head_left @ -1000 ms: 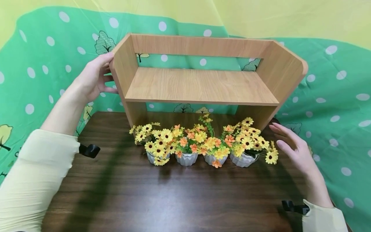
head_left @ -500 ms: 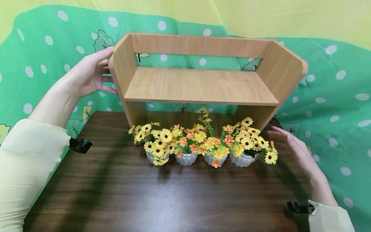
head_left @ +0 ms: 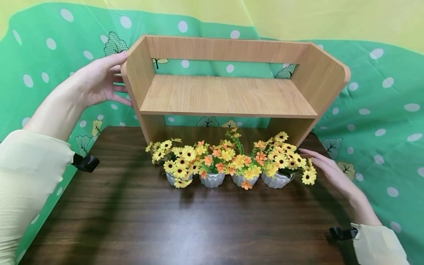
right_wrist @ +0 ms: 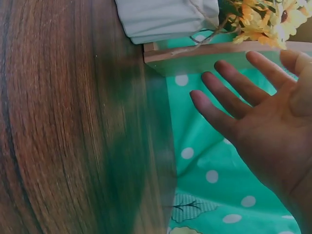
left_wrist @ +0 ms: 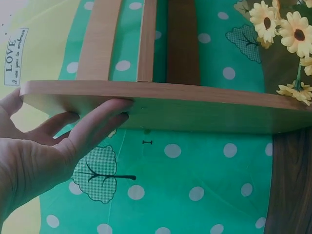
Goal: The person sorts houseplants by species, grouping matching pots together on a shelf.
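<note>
A two-level wooden desk shelf [head_left: 228, 96] stands on a dark table. My left hand [head_left: 99, 81] is at its left side panel [left_wrist: 204, 114]; the thumb lies by the upper front corner and the extended fingers touch the outer face. Low on the other side, my right hand [head_left: 331, 175] is held with spread, fairly straight fingers beside the right panel [right_wrist: 195, 61]. Whether those fingertips touch the panel, I cannot tell. Before the shelf, several grey-white pots [head_left: 212, 180] of yellow and orange flowers [head_left: 228, 156] form a row; one pot [right_wrist: 168, 19] shows near my right hand.
Behind the shelf hangs a green and yellow cloth [head_left: 381, 110] with white dots and printed trees. The dark wood table [head_left: 198, 228] extends toward me in front of the pots. Black straps [head_left: 87, 162] sit at both wrists.
My left hand has shifted slightly up along the left panel, its forearm swinging outward. My right hand has straightened and come closer to the right panel. The shelf and pots keep their places.
</note>
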Motion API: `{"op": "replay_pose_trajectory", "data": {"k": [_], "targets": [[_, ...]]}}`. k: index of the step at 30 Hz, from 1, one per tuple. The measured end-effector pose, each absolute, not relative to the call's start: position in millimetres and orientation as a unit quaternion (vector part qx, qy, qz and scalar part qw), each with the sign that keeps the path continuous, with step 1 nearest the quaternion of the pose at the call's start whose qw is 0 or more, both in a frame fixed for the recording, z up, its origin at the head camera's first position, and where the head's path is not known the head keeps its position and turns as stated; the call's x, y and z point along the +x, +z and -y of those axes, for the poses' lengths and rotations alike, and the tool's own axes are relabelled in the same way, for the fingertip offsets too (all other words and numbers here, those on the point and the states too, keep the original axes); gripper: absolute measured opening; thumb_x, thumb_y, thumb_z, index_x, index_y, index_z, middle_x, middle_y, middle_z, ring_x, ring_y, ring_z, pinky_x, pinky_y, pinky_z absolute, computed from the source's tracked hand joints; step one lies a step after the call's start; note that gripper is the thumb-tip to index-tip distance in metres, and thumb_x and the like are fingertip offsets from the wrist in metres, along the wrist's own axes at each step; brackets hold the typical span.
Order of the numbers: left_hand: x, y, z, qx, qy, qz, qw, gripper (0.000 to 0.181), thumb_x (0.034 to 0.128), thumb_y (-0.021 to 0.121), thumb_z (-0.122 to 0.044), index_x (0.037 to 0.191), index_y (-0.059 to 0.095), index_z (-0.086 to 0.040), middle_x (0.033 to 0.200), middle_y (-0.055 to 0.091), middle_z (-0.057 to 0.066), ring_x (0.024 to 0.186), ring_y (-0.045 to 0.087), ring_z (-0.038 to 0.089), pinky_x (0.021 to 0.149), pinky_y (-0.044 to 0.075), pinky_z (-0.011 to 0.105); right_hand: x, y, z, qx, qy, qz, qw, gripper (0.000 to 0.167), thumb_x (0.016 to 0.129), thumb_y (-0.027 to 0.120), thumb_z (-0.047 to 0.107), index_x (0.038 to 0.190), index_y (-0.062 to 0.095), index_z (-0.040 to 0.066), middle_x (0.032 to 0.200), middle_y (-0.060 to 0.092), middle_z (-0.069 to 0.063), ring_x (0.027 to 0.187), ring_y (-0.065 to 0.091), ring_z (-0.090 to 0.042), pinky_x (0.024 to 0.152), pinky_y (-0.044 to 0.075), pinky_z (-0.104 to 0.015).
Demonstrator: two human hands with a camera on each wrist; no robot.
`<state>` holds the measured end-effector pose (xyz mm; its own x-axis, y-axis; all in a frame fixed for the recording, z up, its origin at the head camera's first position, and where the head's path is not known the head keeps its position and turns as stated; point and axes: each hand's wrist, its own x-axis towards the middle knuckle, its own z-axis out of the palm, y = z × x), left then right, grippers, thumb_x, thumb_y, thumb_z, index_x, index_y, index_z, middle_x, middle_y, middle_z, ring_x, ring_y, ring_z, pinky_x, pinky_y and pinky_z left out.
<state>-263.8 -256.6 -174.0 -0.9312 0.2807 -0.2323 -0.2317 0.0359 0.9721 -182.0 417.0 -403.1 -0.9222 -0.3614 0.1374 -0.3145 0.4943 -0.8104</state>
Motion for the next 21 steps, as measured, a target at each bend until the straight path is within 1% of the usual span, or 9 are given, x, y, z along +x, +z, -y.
{"op": "replay_pose_trajectory", "data": {"k": [4, 7, 10, 13, 16, 19, 21], "targets": [[-265.6, -172.5, 255.2, 0.012, 0.703, -0.682, 0.199, 0.061, 0.1, 0.057, -0.056, 0.154, 0.033, -0.045, 0.173, 0.012, -0.002, 0.152, 0.026, 0.043, 0.078, 0.062, 0.06, -183.5, -407.3, -420.0, -0.224, -0.451, -0.864, 0.02, 0.044, 0.112, 0.034, 0.009, 0.155, 0.039, -0.002, 0.15, 0.049, 0.026, 0.133, 0.044, 0.017, 0.101, 0.036, -0.003], [-268.3, -171.6, 254.8, 0.012, 0.714, -0.667, 0.213, 0.061, 0.1001, 0.057, -0.054, 0.154, 0.032, -0.045, 0.174, 0.011, -0.001, 0.155, 0.019, 0.043, 0.078, 0.062, 0.059, -183.4, -411.5, -425.1, -0.226, -0.447, -0.865, 0.032, 0.046, 0.109, 0.042, 0.003, 0.155, 0.04, -0.001, 0.148, 0.048, 0.029, 0.131, 0.045, 0.019, 0.098, 0.04, -0.003], [-271.6, -170.5, 254.5, 0.011, 0.721, -0.655, 0.225, 0.06, 0.1004, 0.058, -0.053, 0.154, 0.032, -0.044, 0.174, 0.01, -0.001, 0.157, 0.018, 0.043, 0.079, 0.062, 0.06, -183.2, -415.6, -431.0, -0.217, -0.466, -0.855, 0.066, 0.053, 0.106, 0.047, 0.001, 0.158, 0.037, 0.004, 0.146, 0.048, 0.031, 0.129, 0.046, 0.018, 0.096, 0.045, -0.005], [-274.6, -169.8, 254.0, 0.008, 0.724, -0.651, 0.227, 0.061, 0.1006, 0.058, -0.052, 0.155, 0.032, -0.043, 0.174, 0.011, 0.0, 0.157, 0.018, 0.042, 0.08, 0.062, 0.06, -183.7, -420.1, -435.3, -0.208, -0.513, -0.827, 0.098, 0.06, 0.103, 0.049, -0.005, 0.159, 0.035, 0.008, 0.147, 0.049, 0.027, 0.129, 0.051, 0.013, 0.095, 0.049, -0.01], [-276.1, -169.6, 253.4, 0.003, 0.726, -0.65, 0.225, 0.062, 0.1002, 0.059, -0.052, 0.155, 0.031, -0.042, 0.174, 0.012, 0.0, 0.157, 0.019, 0.041, 0.079, 0.062, 0.06, -184.2, -424.2, -435.6, -0.205, -0.535, -0.812, 0.114, 0.066, 0.1, 0.052, -0.009, 0.16, 0.033, 0.008, 0.148, 0.05, 0.023, 0.13, 0.053, 0.01, 0.097, 0.05, -0.011], [-276.3, -169.4, 253.3, 0.0, 0.728, -0.646, 0.229, 0.064, 0.1001, 0.059, -0.051, 0.156, 0.029, -0.042, 0.174, 0.011, 0.001, 0.157, 0.019, 0.041, 0.079, 0.062, 0.06, -184.2, -427.9, -432.2, -0.191, -0.532, -0.816, 0.121, 0.065, 0.098, 0.056, -0.009, 0.157, 0.037, 0.011, 0.144, 0.056, 0.019, 0.127, 0.055, 0.009, 0.096, 0.05, -0.012], [-276.2, -169.6, 252.8, -0.003, 0.729, -0.645, 0.229, 0.064, 0.1, 0.06, -0.051, 0.156, 0.029, -0.041, 0.174, 0.011, 0.002, 0.157, 0.019, 0.041, 0.08, 0.062, 0.061, -183.9, -429.4, -428.8, -0.17, -0.516, -0.83, 0.122, 0.06, 0.098, 0.061, -0.005, 0.152, 0.042, 0.011, 0.136, 0.06, 0.017, 0.121, 0.059, 0.007, 0.093, 0.051, -0.013]]}}
